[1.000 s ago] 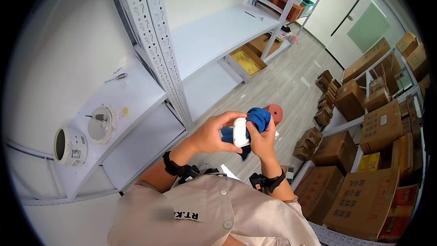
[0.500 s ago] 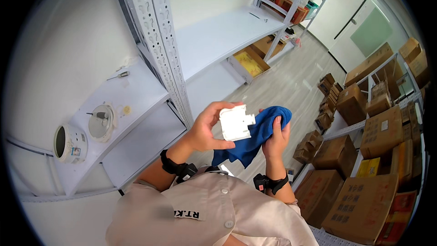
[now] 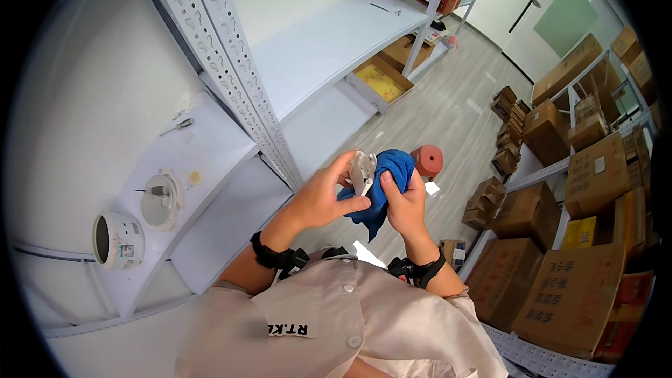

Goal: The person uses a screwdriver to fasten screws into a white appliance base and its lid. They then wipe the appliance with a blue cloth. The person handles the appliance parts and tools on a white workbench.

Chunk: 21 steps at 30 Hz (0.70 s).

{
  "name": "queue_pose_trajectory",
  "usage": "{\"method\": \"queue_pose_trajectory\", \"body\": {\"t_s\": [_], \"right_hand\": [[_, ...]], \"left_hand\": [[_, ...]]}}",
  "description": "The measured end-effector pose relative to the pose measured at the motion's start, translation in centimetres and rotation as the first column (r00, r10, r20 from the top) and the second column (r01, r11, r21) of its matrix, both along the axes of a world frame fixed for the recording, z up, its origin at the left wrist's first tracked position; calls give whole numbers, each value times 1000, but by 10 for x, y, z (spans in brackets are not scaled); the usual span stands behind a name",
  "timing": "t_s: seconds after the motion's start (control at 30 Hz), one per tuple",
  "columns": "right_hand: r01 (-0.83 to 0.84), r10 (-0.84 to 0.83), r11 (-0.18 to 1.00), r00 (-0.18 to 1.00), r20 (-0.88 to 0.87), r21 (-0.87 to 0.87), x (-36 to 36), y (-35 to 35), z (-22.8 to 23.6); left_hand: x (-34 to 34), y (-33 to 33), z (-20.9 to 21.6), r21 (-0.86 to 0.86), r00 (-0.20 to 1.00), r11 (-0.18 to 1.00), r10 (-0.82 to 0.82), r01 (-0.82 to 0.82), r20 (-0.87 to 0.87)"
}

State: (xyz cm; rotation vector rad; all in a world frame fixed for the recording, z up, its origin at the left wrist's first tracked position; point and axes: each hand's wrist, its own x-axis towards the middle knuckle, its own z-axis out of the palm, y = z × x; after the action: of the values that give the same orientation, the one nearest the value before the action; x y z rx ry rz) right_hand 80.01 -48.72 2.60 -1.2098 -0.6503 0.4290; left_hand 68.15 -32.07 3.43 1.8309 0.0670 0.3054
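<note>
A small white plastic cover (image 3: 362, 170) is held in my left hand (image 3: 320, 196), with the thumb below it and the fingers behind. It is turned partly edge-on, so its flat face shows only in part. My right hand (image 3: 407, 204) grips a bunched blue cloth (image 3: 393, 162), thumb on top. The cloth touches the right side of the cover, and one corner hangs down between my hands. Most fingertips of both hands are hidden behind the cover and the cloth.
On the left shelf (image 3: 210, 141) are a screwdriver (image 3: 183, 124), a round white lid (image 3: 159, 211) and an open white tub (image 3: 119, 241). A perforated upright (image 3: 222, 49) stands beside it. A red stool (image 3: 428, 159) is on the floor; cardboard boxes (image 3: 568, 294) fill the right shelves.
The cover has turned from face-on to nearly edge-on. My right hand has moved left with the cloth, against the cover. The red stool has come into sight beyond the cloth.
</note>
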Motion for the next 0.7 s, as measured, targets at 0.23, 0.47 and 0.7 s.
{"method": "queue_pose_trajectory", "body": {"t_s": [0.23,0.47,0.7], "right_hand": [[204,-267,964,703,659,172,3,23,-30],[97,-56,995,552,832,3,12,14,-3],[222,-106,975,565,818,-27,3,7,14]], "left_hand": [[8,-1,-39,-665,981,725,-181,180,67],[9,7,-53,-844,976,494,-158,209,150],[17,-12,-39,-806,1000,591,0,-10,-13]]}}
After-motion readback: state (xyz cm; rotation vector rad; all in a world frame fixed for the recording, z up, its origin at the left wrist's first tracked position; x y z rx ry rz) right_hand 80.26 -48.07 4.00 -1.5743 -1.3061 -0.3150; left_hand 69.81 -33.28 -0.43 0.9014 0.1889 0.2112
